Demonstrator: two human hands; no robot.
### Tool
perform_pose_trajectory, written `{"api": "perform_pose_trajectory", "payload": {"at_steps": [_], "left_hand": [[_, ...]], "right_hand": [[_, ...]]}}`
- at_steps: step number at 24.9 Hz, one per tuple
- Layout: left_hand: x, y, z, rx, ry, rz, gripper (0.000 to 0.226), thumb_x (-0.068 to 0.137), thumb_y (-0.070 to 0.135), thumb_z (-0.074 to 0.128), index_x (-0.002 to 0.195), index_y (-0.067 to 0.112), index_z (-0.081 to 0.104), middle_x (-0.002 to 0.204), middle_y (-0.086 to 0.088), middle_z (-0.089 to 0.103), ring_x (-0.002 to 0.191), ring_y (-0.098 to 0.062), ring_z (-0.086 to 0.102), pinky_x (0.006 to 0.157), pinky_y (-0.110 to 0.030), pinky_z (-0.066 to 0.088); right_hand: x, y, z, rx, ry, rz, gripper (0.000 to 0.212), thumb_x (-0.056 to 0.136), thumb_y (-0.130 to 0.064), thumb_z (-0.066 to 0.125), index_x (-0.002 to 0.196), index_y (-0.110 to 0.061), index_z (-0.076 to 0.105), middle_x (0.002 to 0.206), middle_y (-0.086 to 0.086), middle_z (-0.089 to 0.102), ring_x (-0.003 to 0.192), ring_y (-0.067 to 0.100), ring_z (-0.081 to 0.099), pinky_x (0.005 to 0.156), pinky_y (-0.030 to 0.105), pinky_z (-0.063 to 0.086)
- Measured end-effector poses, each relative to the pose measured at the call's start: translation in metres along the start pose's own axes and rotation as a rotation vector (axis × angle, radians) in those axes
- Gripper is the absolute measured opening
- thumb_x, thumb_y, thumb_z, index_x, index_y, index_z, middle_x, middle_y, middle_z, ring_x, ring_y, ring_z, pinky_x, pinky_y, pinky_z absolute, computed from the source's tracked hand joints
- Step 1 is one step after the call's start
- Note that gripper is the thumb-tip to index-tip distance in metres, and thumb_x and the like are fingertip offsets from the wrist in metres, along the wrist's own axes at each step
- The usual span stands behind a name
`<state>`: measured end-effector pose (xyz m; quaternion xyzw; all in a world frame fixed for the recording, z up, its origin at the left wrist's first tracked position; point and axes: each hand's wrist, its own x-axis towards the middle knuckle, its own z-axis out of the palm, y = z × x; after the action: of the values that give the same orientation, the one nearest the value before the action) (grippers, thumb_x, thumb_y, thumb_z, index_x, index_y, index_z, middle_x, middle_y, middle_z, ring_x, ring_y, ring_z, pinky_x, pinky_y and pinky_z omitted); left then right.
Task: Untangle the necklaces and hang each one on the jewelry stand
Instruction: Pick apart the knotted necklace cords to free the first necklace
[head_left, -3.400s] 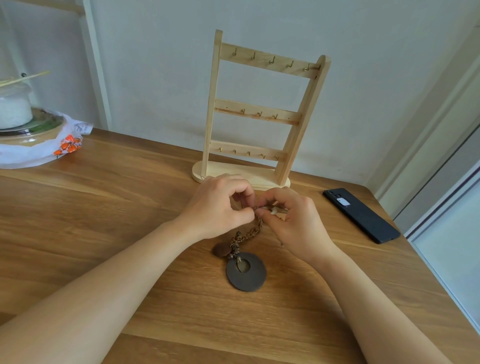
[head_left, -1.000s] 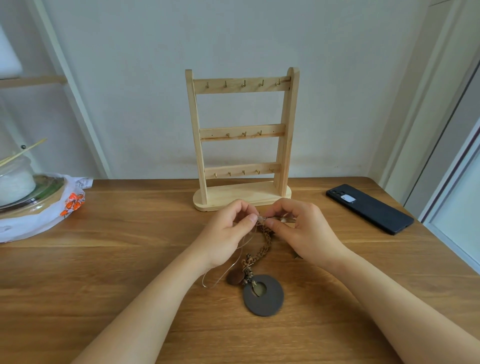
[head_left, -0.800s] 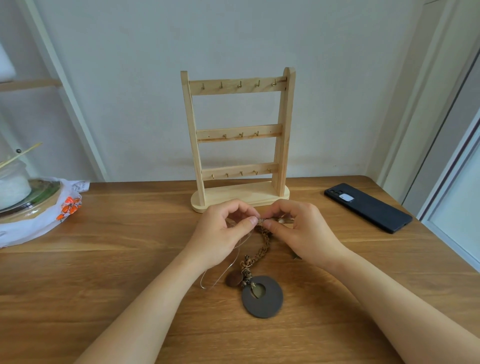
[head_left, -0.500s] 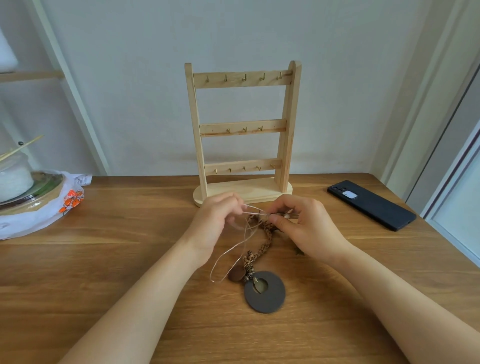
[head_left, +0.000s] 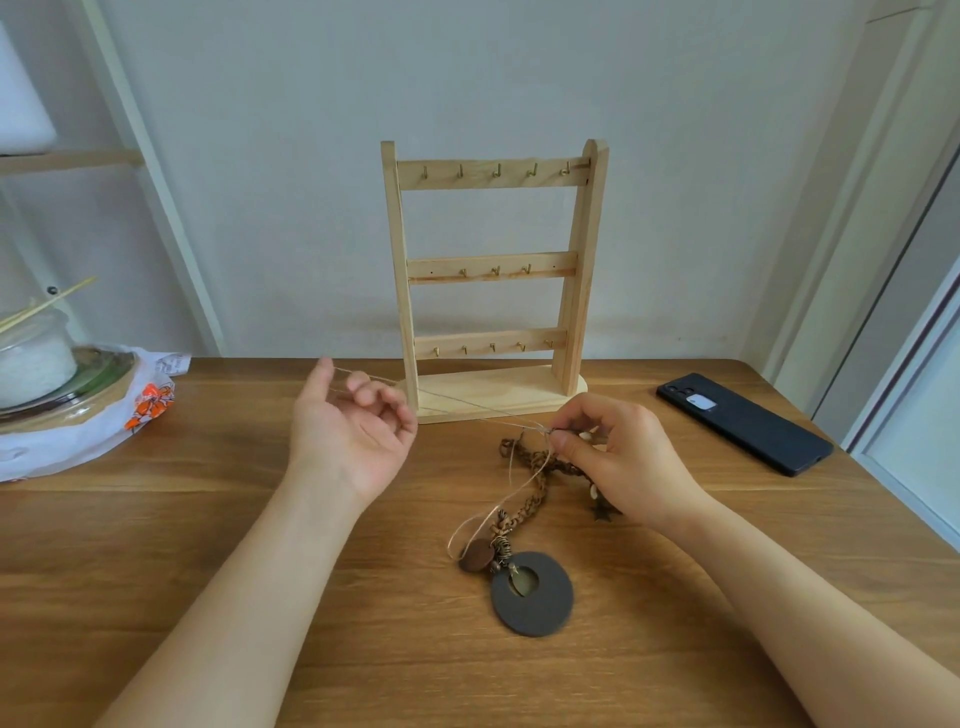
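1. The thin cord (head_left: 467, 404) is a fine, pale, shiny strand. It runs taut from your left hand (head_left: 353, 426) to your right hand (head_left: 618, 457), passing in front of the stand's base, and a slack loop of it trails down beside the braid.
2. The braided necklace (head_left: 537, 493) is brown and ropy. It lies on the surface (head_left: 156, 545) below your right hand and ends in a flat, dark disc pendant (head_left: 545, 613) with an off-centre hole. A small brown wooden bead (head_left: 476, 555) touches the disc's upper left.
3. Your right hand is clamped on the thin cord, thumb and forefinger pinching it just above the braid's top end.
4. Your left hand is palm-up with its fingers curled in, and the cord crosses its thumb tip and fingers.
5. The jewelry stand (head_left: 493, 262) is pale wood, upright just behind both hands. Its three rungs carry small brass hooks with nothing on them.
6. A black phone (head_left: 743, 423) lies flat to the right, well apart from the necklaces.
7. At the far left, a glass jar (head_left: 34, 353) stands on a crinkled white bag (head_left: 78, 436) with an orange print.
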<state>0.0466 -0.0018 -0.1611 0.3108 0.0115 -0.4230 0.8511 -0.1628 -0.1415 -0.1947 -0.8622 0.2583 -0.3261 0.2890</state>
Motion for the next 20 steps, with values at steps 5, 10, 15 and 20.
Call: {"api": "perform_pose_trajectory", "payload": {"at_steps": [5,10,15,20], "left_hand": [[0.004,0.002,-0.001,0.136,-0.041,0.26,0.026,0.104,0.03,0.05,0.119,0.018,0.068,0.118,0.001,0.074,0.109,-0.017,0.071,0.093,-0.033,0.054],[0.012,-0.01,-0.01,0.832,0.099,0.752,0.017,0.096,0.022,0.06,0.098,0.032,0.074,0.122,0.009,0.065,0.12,-0.009,0.057,0.094,-0.024,0.044],[0.01,-0.015,-0.012,1.071,0.192,0.868,0.033,0.078,0.037,0.06,0.055,0.014,0.056,0.055,0.003,0.053,0.059,-0.019,0.047,0.061,-0.042,0.042],[-0.004,-0.027,-0.006,1.114,-0.027,1.103,0.027,0.083,0.028,0.064,0.061,0.02,0.052,0.062,0.002,0.054,0.068,-0.025,0.053,0.065,-0.042,0.044]], "right_hand": [[-0.002,0.0,-0.001,0.033,0.002,0.013,0.011,0.094,-0.015,0.068,0.094,-0.027,0.069,0.086,-0.01,0.071,0.088,0.006,0.067,0.085,0.021,0.052],[-0.001,-0.002,-0.004,0.041,-0.005,0.019,0.012,0.095,-0.015,0.067,0.094,-0.027,0.069,0.085,-0.008,0.071,0.086,0.007,0.068,0.087,0.031,0.056],[-0.001,-0.006,-0.008,0.107,0.043,0.057,0.008,0.095,-0.018,0.067,0.096,-0.023,0.074,0.083,-0.008,0.071,0.079,0.006,0.067,0.069,0.02,0.055],[-0.004,-0.01,-0.006,0.178,0.025,0.072,0.006,0.095,-0.022,0.069,0.093,-0.021,0.075,0.081,-0.004,0.072,0.076,0.008,0.066,0.067,0.019,0.054]]}}
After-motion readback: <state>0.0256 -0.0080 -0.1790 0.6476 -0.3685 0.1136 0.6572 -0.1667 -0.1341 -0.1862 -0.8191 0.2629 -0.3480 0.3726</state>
